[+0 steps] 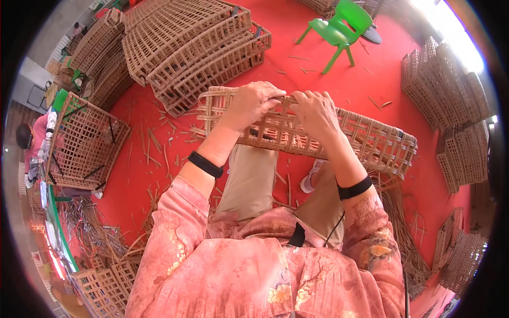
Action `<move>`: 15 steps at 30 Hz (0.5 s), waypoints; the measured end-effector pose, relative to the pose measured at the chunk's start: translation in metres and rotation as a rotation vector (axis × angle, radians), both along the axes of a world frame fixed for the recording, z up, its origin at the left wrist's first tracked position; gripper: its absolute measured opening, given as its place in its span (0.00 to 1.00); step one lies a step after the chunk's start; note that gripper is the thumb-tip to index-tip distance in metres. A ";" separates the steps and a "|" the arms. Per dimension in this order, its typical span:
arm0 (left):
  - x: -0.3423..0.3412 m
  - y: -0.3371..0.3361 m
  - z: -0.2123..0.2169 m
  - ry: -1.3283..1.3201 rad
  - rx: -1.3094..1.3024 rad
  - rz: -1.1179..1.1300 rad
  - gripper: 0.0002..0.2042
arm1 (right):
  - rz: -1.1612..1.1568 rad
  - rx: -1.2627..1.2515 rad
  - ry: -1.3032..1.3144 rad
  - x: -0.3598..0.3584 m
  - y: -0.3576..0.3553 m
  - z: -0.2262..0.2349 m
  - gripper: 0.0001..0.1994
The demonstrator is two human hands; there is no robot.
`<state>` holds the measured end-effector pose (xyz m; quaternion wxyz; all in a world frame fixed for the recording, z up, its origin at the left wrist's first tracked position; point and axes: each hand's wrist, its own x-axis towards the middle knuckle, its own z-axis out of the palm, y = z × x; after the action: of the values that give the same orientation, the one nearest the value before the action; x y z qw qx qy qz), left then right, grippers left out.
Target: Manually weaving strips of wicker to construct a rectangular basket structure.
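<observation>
A long cane basket (371,135) sits in front of the person's knees, above the red floor (371,79), its sides woven as an open lattice with a wrapped rim. The left hand (254,105) has its grip pinched on the far rim, thumb and fingers together, and the right hand (317,112) has its grip closed on the same rim just beside it. Red floor shows through the holes; whether anything lies inside the basket is hard to tell. Beyond it, at the upper left, a stack of wide baskets (191,47) stands with one set over another, and another stack (98,58) leans just left of it. A single tilted basket (87,135) with dark bars across its lattice stands at the left, partly in front of another person (40,138). At the lower left is a low basket (101,291) with loose strips (95,222) near it; I cannot tell if any are in it. More stacked baskets (440,85) line the right side. A green chair (339,32) stands near the top, and cane scraps (154,143) litter the floor.
</observation>
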<state>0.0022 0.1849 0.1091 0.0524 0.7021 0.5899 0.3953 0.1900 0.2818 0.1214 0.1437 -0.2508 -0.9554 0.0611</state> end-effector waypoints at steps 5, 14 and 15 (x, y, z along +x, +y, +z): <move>-0.002 0.006 0.016 -0.317 -0.331 -0.012 0.15 | 0.027 -0.128 0.156 0.017 0.015 0.006 0.19; 0.047 0.025 0.012 0.221 -0.094 0.017 0.19 | -0.027 -0.009 0.076 0.058 0.021 0.010 0.21; 0.047 0.026 0.010 0.257 -0.094 0.029 0.19 | -0.012 0.046 0.114 0.054 0.020 0.009 0.19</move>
<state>0.0495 0.2111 0.1188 0.0037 0.7353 0.6196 0.2745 0.2444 0.3013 0.1304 0.2040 -0.2494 -0.9452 0.0522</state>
